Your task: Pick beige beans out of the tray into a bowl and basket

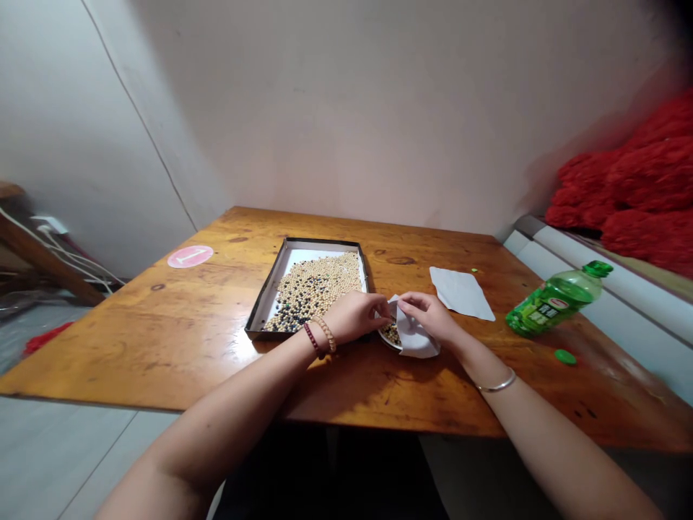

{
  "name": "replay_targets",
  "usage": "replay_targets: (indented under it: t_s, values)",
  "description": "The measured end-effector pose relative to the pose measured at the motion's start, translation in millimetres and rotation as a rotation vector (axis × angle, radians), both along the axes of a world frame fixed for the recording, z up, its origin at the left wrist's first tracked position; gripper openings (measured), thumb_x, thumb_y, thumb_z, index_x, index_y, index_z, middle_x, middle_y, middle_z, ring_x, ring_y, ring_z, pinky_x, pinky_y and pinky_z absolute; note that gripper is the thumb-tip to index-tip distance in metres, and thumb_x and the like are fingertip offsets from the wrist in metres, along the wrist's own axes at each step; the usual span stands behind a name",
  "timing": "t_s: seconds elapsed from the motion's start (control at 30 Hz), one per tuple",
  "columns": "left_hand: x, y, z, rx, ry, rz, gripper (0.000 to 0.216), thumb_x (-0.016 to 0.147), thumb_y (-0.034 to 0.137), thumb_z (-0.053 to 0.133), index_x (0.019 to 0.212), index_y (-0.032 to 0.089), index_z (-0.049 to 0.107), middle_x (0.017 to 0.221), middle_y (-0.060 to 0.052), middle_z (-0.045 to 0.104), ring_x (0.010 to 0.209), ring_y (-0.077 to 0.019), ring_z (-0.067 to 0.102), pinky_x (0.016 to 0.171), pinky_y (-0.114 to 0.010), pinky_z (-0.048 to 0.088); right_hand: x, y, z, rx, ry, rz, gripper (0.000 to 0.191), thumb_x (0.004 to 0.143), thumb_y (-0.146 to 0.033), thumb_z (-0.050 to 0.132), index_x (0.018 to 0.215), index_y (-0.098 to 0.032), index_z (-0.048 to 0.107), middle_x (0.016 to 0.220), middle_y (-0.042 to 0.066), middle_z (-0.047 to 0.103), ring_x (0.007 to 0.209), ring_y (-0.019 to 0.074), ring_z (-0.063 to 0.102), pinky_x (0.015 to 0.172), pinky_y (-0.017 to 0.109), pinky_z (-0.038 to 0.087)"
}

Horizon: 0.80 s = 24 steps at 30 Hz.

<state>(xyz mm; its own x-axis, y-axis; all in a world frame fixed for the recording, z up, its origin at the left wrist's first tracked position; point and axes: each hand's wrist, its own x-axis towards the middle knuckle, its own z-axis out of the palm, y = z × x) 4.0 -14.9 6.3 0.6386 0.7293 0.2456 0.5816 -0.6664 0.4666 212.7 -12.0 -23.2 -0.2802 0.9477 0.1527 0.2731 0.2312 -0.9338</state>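
Observation:
A small white dish (390, 344) of mixed beans (390, 333) sits near the table's front edge, partly covered by a white paper sheet (418, 345). With thumb and fingers, my right hand (432, 315) pinches the top edge of this paper. My left hand (358, 315) is closed over the dish's left side, fingertips together beside the paper; what they hold, if anything, is hidden. Just left of it lies a shallow black-edged tray (264, 289) with a white inside, holding many yellow beans (319, 278) and dark beans (295, 312).
Another white paper sheet (463, 292) lies behind my right hand. A tilted green plastic bottle (557, 302) is at the right, with its green cap-like disc (565, 357) nearby. A pink round sticker (190, 256) marks the wooden table (216, 354). Red fluffy material (650, 180) is piled far right.

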Motion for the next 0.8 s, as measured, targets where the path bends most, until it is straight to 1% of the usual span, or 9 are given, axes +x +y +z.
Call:
replay_targets:
  t_s: [0.1, 0.17, 0.23, 0.37, 0.47, 0.63, 0.8]
  values:
    - [4, -3, -8.3, 0.145, 0.105, 0.053, 0.017, 0.084, 0.033, 0.057, 0.094, 0.022, 0.064, 0.082, -0.001, 0.068, 0.072, -0.0147, 0.061, 0.061, -0.023, 0.039, 0, 0, -0.8, -0.023, 0.016, 0.039, 0.036, 0.076, -0.049, 0.064, 0.091, -0.017, 0.071, 0.090, 0.007, 0.070, 0.080, 0.0185, 0.062, 0.071, 0.029, 0.049]
    - [6, -4, -10.5, 0.244, 0.159, 0.088, 0.021, 0.085, 0.033, 0.056, 0.103, 0.023, 0.062, 0.084, -0.003, 0.068, 0.073, -0.0163, 0.061, 0.059, -0.024, 0.039, 1, 0, -1.5, -0.040, 0.026, 0.060, 0.037, 0.077, -0.048, 0.063, 0.098, -0.019, 0.072, 0.096, 0.007, 0.071, 0.085, 0.0196, 0.064, 0.076, 0.031, 0.049]
    - [7, -5, -10.5, 0.309, 0.187, 0.109, 0.023, 0.086, 0.034, 0.054, 0.106, 0.023, 0.060, 0.084, -0.003, 0.067, 0.072, -0.0164, 0.061, 0.057, -0.024, 0.038, 2, 0, -2.2, -0.052, 0.028, 0.078, 0.036, 0.079, -0.047, 0.062, 0.102, -0.020, 0.071, 0.099, 0.008, 0.071, 0.087, 0.0203, 0.064, 0.078, 0.033, 0.050]
    - [7, -6, -9.9, 0.416, 0.179, 0.097, 0.016, 0.089, 0.034, 0.051, 0.093, 0.021, 0.059, 0.077, -0.002, 0.064, 0.070, -0.0145, 0.059, 0.055, -0.024, 0.035, 3, 0, -1.9, 0.005, -0.067, 0.115, 0.030, 0.077, -0.041, 0.066, 0.097, -0.019, 0.071, 0.100, 0.008, 0.071, 0.093, 0.0221, 0.064, 0.083, 0.034, 0.049]
    - [7, -6, -10.6, 0.508, 0.139, 0.086, 0.014, 0.090, 0.033, 0.051, 0.086, 0.020, 0.057, 0.071, 0.000, 0.061, 0.069, -0.0138, 0.056, 0.053, -0.024, 0.032, 3, -2, 1.0, 0.046, -0.163, 0.117, 0.026, 0.079, -0.038, 0.064, 0.092, -0.016, 0.071, 0.095, 0.008, 0.071, 0.089, 0.0222, 0.064, 0.082, 0.034, 0.048]
    - [6, -6, -10.1, 0.557, 0.115, 0.057, 0.015, 0.088, 0.033, 0.055, 0.081, 0.020, 0.054, 0.072, 0.001, 0.060, 0.072, -0.0139, 0.055, 0.054, -0.025, 0.031, 2, -5, 7.6, 0.082, -0.257, 0.160, 0.024, 0.081, -0.037, 0.060, 0.083, -0.016, 0.071, 0.087, 0.008, 0.071, 0.085, 0.0219, 0.064, 0.079, 0.033, 0.047]
    - [6, -6, -9.2, 0.542, 0.148, 0.038, 0.016, 0.088, 0.034, 0.057, 0.083, 0.020, 0.053, 0.073, 0.001, 0.060, 0.073, -0.0138, 0.054, 0.055, -0.025, 0.033, 2, -5, 7.2, 0.124, -0.281, 0.183, 0.024, 0.082, -0.038, 0.060, 0.082, -0.017, 0.072, 0.088, 0.007, 0.072, 0.086, 0.0218, 0.064, 0.081, 0.033, 0.046]
